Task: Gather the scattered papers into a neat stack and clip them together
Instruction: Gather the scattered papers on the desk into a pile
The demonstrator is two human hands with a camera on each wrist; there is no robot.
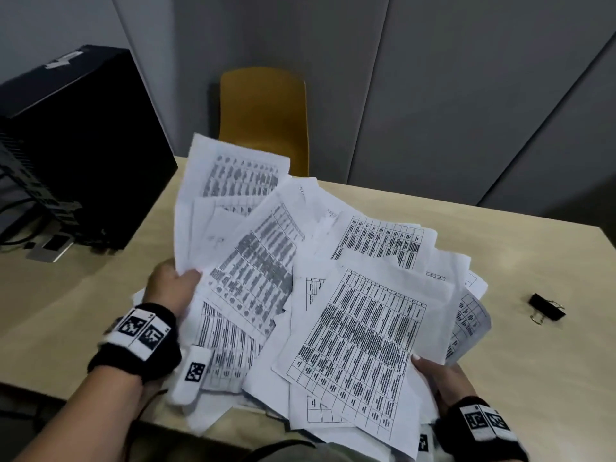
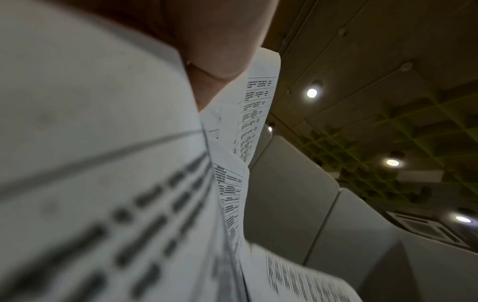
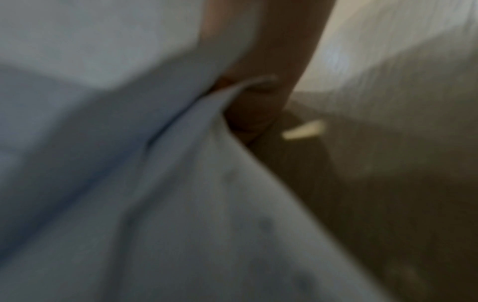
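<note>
A loose, fanned heap of printed papers (image 1: 333, 288) with tables on them is lifted over the near half of the table (image 1: 533, 248). My left hand (image 1: 173, 285) grips the heap's left side, thumb on top; the left wrist view shows that thumb (image 2: 217, 40) pressed on the sheets (image 2: 103, 163). At the lower right edge my right hand (image 1: 440, 378) holds the papers, fingers mostly hidden under them. The right wrist view is blurred, showing paper (image 3: 129, 183) against a finger (image 3: 258, 92). A black binder clip (image 1: 546, 306) lies on the table to the right, apart from both hands.
A black computer tower (image 1: 76, 145) with cables stands at the table's left rear. A yellow chair (image 1: 263, 118) sits behind the far edge, against grey wall panels. A small silver device (image 1: 53, 246) lies by the tower. Bare tabletop shows right of the papers.
</note>
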